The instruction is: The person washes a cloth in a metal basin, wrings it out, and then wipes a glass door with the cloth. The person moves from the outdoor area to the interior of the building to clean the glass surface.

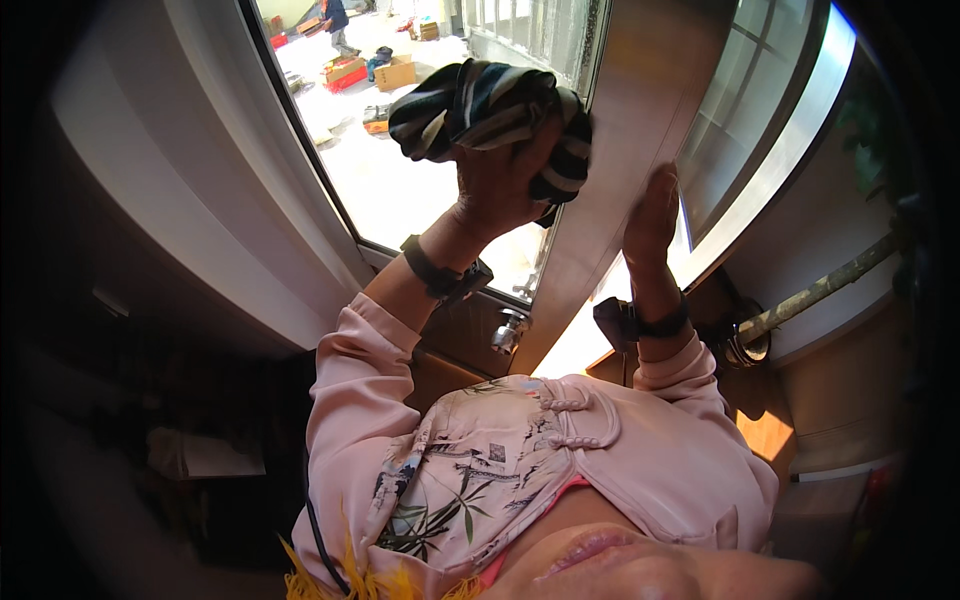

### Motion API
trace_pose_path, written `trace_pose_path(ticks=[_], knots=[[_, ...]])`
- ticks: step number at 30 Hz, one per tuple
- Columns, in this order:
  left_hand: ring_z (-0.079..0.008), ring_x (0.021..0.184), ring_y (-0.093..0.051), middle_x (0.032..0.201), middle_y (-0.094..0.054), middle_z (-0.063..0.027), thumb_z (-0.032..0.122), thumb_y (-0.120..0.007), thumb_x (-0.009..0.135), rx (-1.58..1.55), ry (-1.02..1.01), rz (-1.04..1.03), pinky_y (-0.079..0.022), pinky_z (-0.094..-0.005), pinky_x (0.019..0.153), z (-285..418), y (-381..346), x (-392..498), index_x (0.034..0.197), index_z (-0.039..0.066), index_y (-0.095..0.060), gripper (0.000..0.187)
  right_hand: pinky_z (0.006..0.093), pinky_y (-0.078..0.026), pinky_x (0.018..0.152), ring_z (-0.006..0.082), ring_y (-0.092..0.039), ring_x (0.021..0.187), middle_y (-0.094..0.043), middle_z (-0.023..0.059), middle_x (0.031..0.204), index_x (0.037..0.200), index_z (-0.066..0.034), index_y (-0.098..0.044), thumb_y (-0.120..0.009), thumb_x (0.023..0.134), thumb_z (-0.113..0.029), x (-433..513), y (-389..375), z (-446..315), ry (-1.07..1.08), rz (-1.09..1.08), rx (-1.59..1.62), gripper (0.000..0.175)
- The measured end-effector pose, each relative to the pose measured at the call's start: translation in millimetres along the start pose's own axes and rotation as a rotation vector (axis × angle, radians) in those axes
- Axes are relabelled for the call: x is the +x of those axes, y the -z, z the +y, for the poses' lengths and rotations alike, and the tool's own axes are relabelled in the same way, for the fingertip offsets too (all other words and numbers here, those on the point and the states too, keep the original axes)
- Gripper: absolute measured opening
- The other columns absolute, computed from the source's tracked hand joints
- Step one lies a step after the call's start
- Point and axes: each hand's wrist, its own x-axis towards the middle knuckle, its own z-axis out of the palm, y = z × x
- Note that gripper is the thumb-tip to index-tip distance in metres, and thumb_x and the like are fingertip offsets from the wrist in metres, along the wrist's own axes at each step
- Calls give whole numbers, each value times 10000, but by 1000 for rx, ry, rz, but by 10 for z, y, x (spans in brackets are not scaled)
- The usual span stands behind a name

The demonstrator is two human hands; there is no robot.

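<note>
My left hand (pixel 491 180) grips a bunched striped cloth (pixel 502 101) in dark, white and beige. The cloth is up against the glass pane (pixel 390 202) of a door. To the right, my right hand (pixel 654 214) is raised at the edge of the pale door stile (pixel 637 90), its fingers straight and close together. Its palm and thumb are hidden, so I cannot tell whether it grips that edge. Below the pane a shiny metal door knob (pixel 510 332) sits between my forearms. Both wrists carry black straps with small devices.
A pale door frame (pixel 247 202) curves along the left. At the right stand another framed glass panel (pixel 750 112) and a plant stem (pixel 817 286). Through the glass, cardboard boxes (pixel 395 73) lie on bright ground near a person (pixel 336 26).
</note>
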Motion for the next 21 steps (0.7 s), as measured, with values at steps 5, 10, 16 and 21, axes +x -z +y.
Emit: trace_pose_path(ticks=[5,10,16,21], knots=[[-360,1280,-383,1371,-456,-68,369,-701,669,-72,-27,-332,-204,-678,970,112,21,-1309,1272,330,-535,627,320,-420,799,242,-541,876,-575,142,954,1092,34,-507,-270,1030,-267,3,22,30,163,44,-320,388],[-306,1253,-425,1355,-482,18,336,-693,624,43,-163,-597,-219,-664,970,-20,212,-1517,1283,443,-504,694,327,-406,732,222,-478,736,-516,106,799,924,22,-476,-273,1032,-268,15,0,64,121,119,-338,370],[-337,1233,-416,1322,-486,-43,437,-682,680,160,-104,-225,-242,-632,959,-329,358,-430,1252,376,-556,589,309,-407,742,187,-479,768,-540,87,851,946,5,-513,-290,1025,-334,52,-35,35,79,98,-327,414],[-380,1123,-402,1217,-455,-188,425,-709,722,169,138,164,-271,-530,953,-888,547,183,1372,159,-417,761,294,-399,780,161,-479,819,-549,67,913,986,3,-533,-300,1027,-338,35,-4,-50,-10,79,-170,415]])
